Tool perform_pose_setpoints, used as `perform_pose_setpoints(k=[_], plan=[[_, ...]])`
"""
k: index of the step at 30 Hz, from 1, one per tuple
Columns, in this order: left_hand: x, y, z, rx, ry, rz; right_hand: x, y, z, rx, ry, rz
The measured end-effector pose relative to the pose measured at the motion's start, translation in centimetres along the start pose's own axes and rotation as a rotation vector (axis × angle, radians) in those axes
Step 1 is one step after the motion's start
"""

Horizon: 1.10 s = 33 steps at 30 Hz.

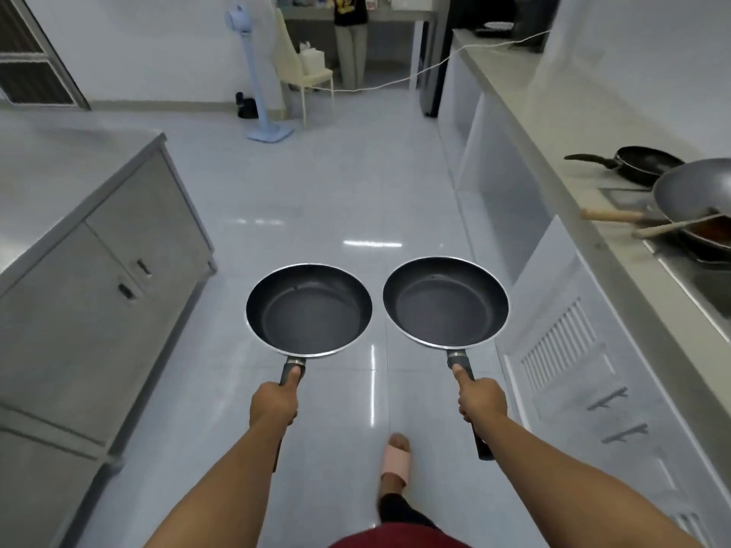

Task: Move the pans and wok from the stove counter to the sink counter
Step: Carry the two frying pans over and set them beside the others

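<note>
Meanwhile left hand (273, 405) gripped left pan (309, 309), right hand (481, 401) gripped right pan (445, 301); both pans empty; wok (692, 195) sat far right.

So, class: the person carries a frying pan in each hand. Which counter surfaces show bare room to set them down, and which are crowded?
Free: the left counter top above the grey cabinet doors, and the right counter stretch beyond the black pan. Crowded: the stove end, with the wok stacked on another pan.
</note>
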State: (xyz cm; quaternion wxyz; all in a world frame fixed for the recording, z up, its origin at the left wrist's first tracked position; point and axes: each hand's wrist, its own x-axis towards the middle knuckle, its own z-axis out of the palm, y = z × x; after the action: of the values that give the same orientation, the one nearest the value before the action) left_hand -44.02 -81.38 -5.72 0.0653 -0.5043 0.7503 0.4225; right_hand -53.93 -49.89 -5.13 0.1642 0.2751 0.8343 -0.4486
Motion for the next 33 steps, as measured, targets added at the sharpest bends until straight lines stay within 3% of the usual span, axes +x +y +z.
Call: perform_pose_setpoints(k=[17,26,33], plan=[[22.5,31.6,6.5,0.052,-0.023,0.059,27.6,-27.9,3.5,0.062,0.075,0.021],[38.5,50.4,9.1,0.038,-0.113,0.242,40.9,-41.6,7.7,0.285,0.16,0.078],[46.3,65.3,11.1,0.028,-0.207,0.373,48.2,-50.1,6.5,0.377,0.296,0.1]])
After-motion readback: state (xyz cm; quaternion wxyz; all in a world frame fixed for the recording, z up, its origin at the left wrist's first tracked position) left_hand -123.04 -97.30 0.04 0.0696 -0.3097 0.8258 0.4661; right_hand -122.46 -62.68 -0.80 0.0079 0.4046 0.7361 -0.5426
